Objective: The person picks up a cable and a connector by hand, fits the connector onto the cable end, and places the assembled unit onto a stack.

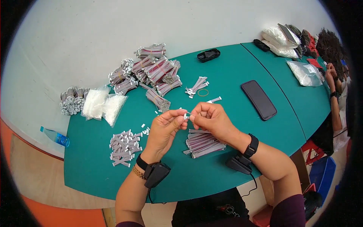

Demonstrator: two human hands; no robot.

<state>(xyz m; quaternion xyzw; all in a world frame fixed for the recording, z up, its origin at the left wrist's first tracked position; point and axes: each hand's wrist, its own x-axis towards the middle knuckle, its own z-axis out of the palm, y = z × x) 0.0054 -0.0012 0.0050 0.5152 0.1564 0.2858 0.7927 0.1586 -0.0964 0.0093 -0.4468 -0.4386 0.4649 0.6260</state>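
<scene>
Stretching out below a pale wall (227, 24), the green worktop (204, 178) has a round edge and a thin seam on its right side. Bundles of grey strips with white ends (157, 70) are heaped near the wall, with clear bags of white bits (95, 103) to their left. A black phone (259, 100) lies to the right, and farther right another person's hands (331, 75) show by the worktop. Both arms come up from the bottom and meet in the middle, with bent fingers and the tips nearly touching. The left hand (166, 126) has its grip closed on a tiny white piece (185, 117), held up above the worktop. The right hand (211, 119) has its thumb and finger pinched just beside it; what they hold is too small to tell. Long grey strips (202, 144) lie below the right hand, and a loose pile of short strips (124, 147) sits left of the left arm.
</scene>
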